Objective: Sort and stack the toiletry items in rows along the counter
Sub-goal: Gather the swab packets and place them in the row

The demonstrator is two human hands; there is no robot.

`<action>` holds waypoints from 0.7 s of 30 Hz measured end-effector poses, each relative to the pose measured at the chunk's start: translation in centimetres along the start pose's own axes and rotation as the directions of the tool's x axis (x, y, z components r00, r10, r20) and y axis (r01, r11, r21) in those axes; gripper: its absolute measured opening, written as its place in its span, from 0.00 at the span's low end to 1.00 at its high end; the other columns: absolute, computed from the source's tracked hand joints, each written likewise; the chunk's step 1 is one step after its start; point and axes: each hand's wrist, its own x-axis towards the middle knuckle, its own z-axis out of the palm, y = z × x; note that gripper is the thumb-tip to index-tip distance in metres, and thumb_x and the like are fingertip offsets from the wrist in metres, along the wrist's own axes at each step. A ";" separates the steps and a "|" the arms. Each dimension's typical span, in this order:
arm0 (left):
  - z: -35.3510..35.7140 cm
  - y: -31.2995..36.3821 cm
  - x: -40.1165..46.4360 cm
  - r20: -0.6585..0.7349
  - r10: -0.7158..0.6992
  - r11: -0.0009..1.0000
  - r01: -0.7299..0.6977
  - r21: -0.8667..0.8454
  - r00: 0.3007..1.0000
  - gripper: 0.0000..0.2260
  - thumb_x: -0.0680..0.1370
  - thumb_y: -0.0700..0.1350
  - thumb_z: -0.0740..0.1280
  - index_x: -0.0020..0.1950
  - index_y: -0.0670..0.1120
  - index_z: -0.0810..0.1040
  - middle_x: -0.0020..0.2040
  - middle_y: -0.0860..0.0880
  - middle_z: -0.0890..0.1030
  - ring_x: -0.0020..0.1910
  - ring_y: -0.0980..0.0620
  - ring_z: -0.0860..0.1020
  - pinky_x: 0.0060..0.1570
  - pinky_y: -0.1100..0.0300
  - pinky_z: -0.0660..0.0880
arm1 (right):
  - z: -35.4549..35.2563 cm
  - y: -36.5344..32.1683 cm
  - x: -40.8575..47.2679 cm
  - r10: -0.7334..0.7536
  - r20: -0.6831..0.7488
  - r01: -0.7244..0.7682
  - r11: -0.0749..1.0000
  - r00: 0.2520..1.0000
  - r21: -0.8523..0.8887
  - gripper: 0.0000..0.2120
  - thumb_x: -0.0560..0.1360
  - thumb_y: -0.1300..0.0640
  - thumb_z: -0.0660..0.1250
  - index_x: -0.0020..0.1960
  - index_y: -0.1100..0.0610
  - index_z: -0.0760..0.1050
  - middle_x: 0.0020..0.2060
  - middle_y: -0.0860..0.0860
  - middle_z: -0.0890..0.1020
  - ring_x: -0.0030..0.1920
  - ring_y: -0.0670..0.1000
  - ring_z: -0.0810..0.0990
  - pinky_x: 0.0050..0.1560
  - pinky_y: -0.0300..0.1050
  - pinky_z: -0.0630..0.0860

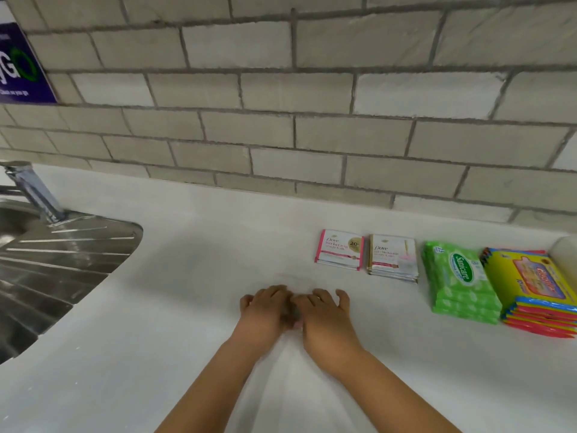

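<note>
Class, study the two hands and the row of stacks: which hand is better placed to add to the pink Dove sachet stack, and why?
Probably the right hand: it lies nearer the pink Dove sachet stack, which sits up and to its right, while the left hand would have to cross over it.

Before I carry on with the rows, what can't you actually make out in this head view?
- Whatever sits between the left hand and right hand: the hands cover it; no grip is visible.
- White object beyond the yellow packs: cut off by the right edge.
- Sink basin: cut off by the left edge.
- Small print on the Dove sachets: blurred.
</note>
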 end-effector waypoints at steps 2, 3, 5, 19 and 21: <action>0.0 -0.3 1.7 0.005 0.014 1.000 -0.014 -0.019 1.000 0.20 0.78 0.53 0.61 0.70 0.55 0.66 0.74 0.57 0.61 0.72 0.58 0.61 0.65 0.60 0.55 | 0.3 0.8 1.5 0.013 -0.004 -0.013 1.000 1.000 0.006 0.21 0.76 0.57 0.55 0.68 0.51 0.66 0.63 0.46 0.74 0.71 0.52 0.62 0.66 0.52 0.38; 0.0 -0.4 2.6 -0.003 0.020 0.999 -0.020 -0.027 1.000 0.19 0.78 0.52 0.61 0.69 0.56 0.66 0.74 0.57 0.61 0.72 0.58 0.60 0.66 0.60 0.54 | 0.5 1.1 2.2 0.019 -0.002 -0.019 1.000 1.000 0.011 0.19 0.77 0.55 0.54 0.68 0.50 0.67 0.63 0.45 0.74 0.71 0.51 0.61 0.65 0.52 0.38; 0.2 -0.8 4.3 -0.025 0.035 0.999 -0.036 -0.040 0.999 0.18 0.79 0.51 0.60 0.69 0.56 0.67 0.75 0.56 0.61 0.73 0.57 0.59 0.67 0.58 0.54 | 0.5 1.3 3.4 0.036 -0.033 -0.036 0.999 0.999 0.003 0.16 0.76 0.53 0.54 0.61 0.50 0.73 0.56 0.44 0.79 0.67 0.52 0.69 0.64 0.53 0.44; 0.7 -0.7 12.1 0.020 0.008 1.000 -0.008 0.011 1.000 0.21 0.83 0.49 0.50 0.76 0.49 0.56 0.78 0.50 0.53 0.76 0.50 0.51 0.73 0.46 0.47 | 3.0 3.7 6.3 0.046 -0.295 -0.083 0.990 0.954 -0.115 0.21 0.65 0.52 0.53 0.50 0.50 0.81 0.40 0.43 0.82 0.47 0.51 0.81 0.55 0.53 0.61; 0.9 -0.7 12.3 0.020 0.003 1.000 -0.003 0.008 1.000 0.21 0.83 0.49 0.49 0.76 0.49 0.56 0.78 0.50 0.52 0.77 0.50 0.50 0.73 0.46 0.47 | 2.8 3.8 6.2 0.031 -0.307 -0.073 0.989 0.951 -0.128 0.21 0.65 0.52 0.52 0.49 0.49 0.80 0.40 0.43 0.83 0.47 0.51 0.82 0.55 0.53 0.60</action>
